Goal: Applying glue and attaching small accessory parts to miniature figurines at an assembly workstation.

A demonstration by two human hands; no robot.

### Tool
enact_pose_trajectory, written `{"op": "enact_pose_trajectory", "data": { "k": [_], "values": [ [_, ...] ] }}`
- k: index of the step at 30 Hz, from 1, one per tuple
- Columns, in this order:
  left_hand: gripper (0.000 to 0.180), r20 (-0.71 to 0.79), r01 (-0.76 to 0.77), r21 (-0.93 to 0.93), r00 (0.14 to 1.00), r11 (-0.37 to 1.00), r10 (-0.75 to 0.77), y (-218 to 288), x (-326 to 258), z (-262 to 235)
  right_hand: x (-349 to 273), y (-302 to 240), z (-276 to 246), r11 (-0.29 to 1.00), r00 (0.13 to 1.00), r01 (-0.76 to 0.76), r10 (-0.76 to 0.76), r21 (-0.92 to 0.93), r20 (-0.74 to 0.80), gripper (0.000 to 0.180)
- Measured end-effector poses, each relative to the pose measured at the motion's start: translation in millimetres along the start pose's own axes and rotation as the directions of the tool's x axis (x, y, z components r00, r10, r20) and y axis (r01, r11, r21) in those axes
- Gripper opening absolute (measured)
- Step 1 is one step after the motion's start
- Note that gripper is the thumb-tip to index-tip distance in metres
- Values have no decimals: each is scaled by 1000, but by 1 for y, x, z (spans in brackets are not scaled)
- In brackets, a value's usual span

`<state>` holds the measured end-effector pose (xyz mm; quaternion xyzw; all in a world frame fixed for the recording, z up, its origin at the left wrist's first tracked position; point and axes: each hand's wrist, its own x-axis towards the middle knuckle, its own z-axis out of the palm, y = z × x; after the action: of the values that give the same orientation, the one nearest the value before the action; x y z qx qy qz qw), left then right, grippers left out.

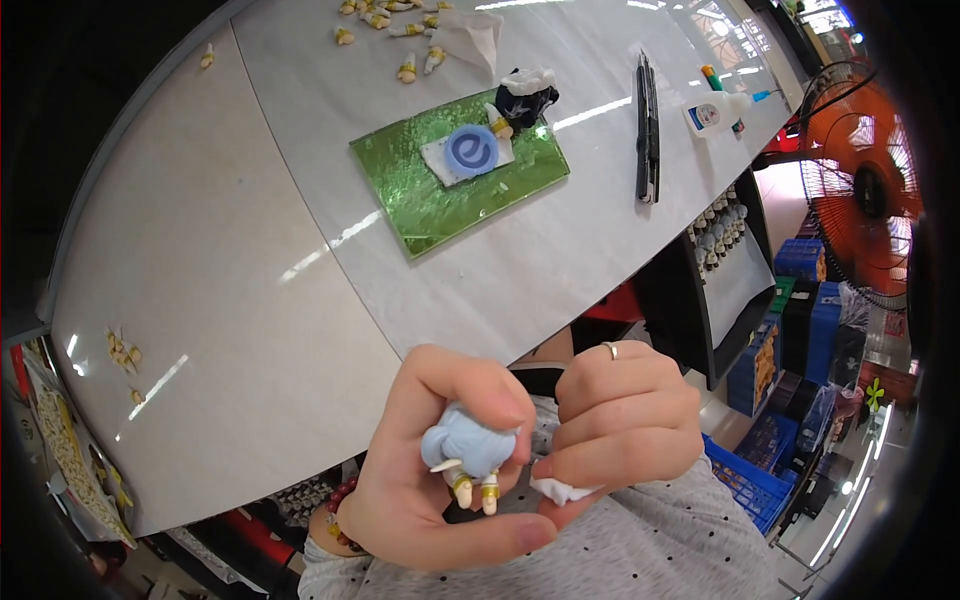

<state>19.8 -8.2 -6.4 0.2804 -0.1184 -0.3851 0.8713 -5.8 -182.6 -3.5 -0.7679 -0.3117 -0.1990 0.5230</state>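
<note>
A long, glossy white table (250, 250) carries a green glass mat (420, 200), a black folding tool (648, 130), a white glue bottle (715, 112) and scattered small cream figurine pieces (405, 68).

A pale blue figurine (468, 445) with cream-and-gold feet, a glossy green mat (400, 185), an orange fan (860, 190)

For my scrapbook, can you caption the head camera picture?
Left hand holds a pale blue figurine part; right hand pinches a white scrap.

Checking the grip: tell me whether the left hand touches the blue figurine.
Touching. The head view shows the left hand wrapping its fingers around the blue figurine.
</note>
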Motion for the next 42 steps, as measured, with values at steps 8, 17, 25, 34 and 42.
{"op": "enact_pose_trajectory", "data": {
  "k": [8, 17, 25, 34, 42],
  "values": [
    [56, 55, 80, -171, 996, 982, -71, -5, 0, 5, 0, 1, 6, 995, 999, 31, -27, 97, -46, 13],
    [55, 102, 115, -230, 990, 966, -93, -5, 1, 6, 3, -1, 11, 984, 992, 14, 8, 177, -127, 10],
    [54, 100, 83, -284, 993, 955, -57, -8, 2, 7, 3, -1, 10, 979, 993, -9, 33, 206, -114, 10],
    [64, 87, -35, -12, 996, 999, 36, -9, 0, 2, 3, 2, 9, 970, 995, -12, 35, 244, -91, 14],
    [73, 8, -170, 160, 985, 972, 171, -1, 2, 1, 10, 7, -16, 822, 938, -304, 171, -482, -301, 17]
  ]
}}
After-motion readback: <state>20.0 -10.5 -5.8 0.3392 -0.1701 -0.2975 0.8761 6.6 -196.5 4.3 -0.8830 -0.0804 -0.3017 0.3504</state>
